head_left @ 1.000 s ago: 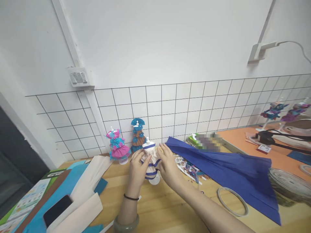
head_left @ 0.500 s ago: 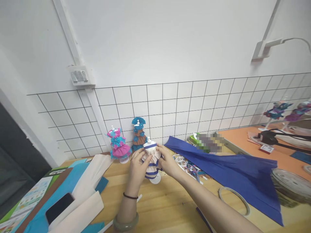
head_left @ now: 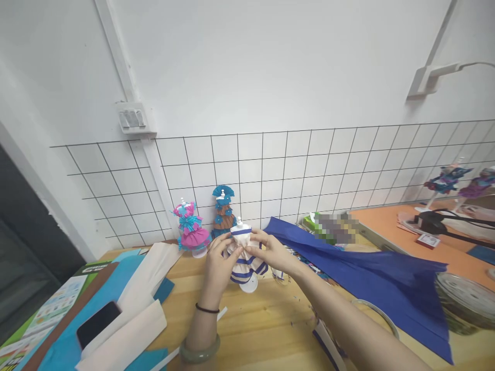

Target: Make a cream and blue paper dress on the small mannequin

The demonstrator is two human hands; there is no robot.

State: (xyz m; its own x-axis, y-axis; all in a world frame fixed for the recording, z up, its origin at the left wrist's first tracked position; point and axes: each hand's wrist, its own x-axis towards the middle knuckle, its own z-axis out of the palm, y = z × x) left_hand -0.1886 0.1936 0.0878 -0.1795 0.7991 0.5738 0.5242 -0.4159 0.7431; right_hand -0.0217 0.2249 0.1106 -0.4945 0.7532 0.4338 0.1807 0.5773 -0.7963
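A small white dress form (head_left: 240, 224) stands upright on a round white base (head_left: 249, 283). It wears a cream paper dress (head_left: 244, 265) with dark blue stripes across the bust and skirt. My left hand (head_left: 221, 260) is closed on the dress's left side, its thumb pressed at the waist. From the right, my right hand (head_left: 273, 251) pinches the waist too, thumb and fingers on the gathered paper. The two thumbs nearly meet at the front of the waist. Behind, a pink and blue dress form (head_left: 191, 229) and a brown and teal one (head_left: 223, 211) stand by the wall.
Cream paper (head_left: 127, 330), blue paper and a phone (head_left: 98, 323) lie at the left. Dark blue crepe paper (head_left: 371, 273) stretches across the right, beside scraps and a clear round container (head_left: 467, 299). A tape-like ring (head_left: 381, 314) and a striped strip (head_left: 327, 342) lie near my right forearm.
My right hand has shifted, its thumb now reaching in to the front of the waist. The skirt's right side shows more widely spread. The view has moved slightly.
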